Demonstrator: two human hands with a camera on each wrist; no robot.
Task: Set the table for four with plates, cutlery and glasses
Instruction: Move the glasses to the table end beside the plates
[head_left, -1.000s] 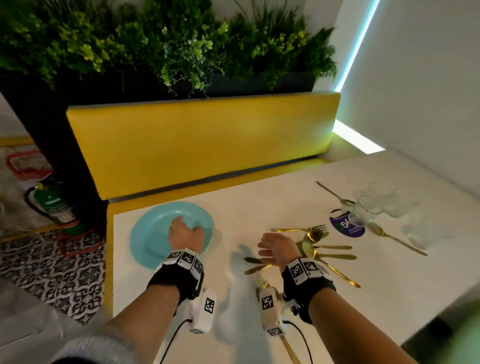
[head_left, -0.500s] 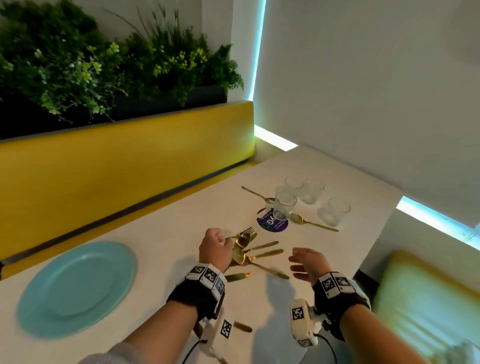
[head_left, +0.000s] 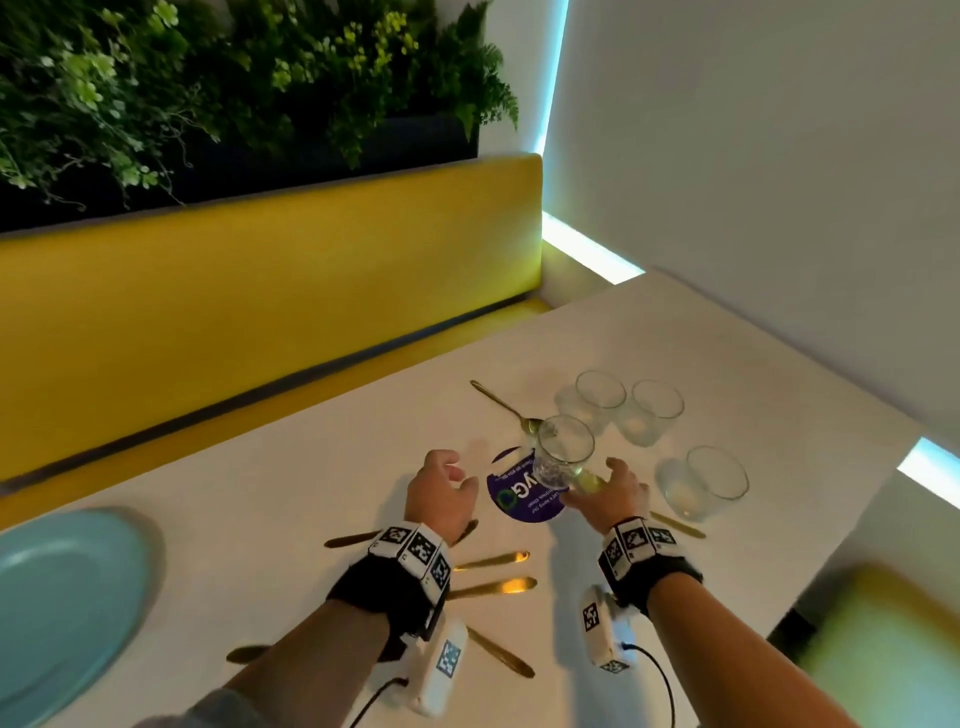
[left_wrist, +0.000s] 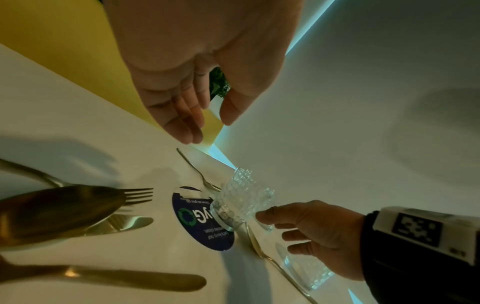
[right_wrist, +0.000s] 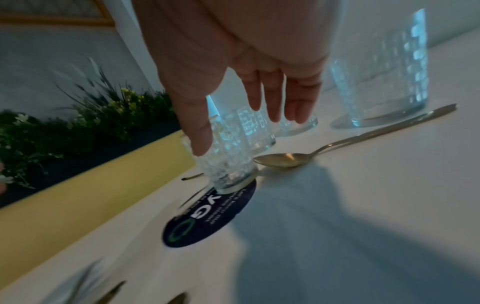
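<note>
A patterned glass (head_left: 563, 457) (left_wrist: 242, 200) (right_wrist: 226, 164) stands, slightly tilted, on the edge of a round purple sticker (head_left: 519, 499). My right hand (head_left: 608, 478) (right_wrist: 241, 131) is beside it with the thumb touching its side and the fingers straight past it. My left hand (head_left: 447, 483) (left_wrist: 207, 129) hovers left of the sticker, fingers relaxed, holding nothing. Three more glasses (head_left: 600, 400) (head_left: 654, 415) (head_left: 711, 483) stand behind and to the right. Gold cutlery (head_left: 493, 587) lies scattered under my left wrist. A teal plate (head_left: 67, 597) sits at the left.
One gold spoon (head_left: 511, 410) lies behind the glass and another spoon (right_wrist: 283, 160) beside its foot. A yellow bench (head_left: 260, 312) runs along the table's far side below a planter. The wall closes the right side; a yellow seat (head_left: 883, 649) is at lower right.
The view has swung right, away from the plate. My left hand left the plate, passed the cutlery and reached the sticker. My right hand moved forward to the glass.
</note>
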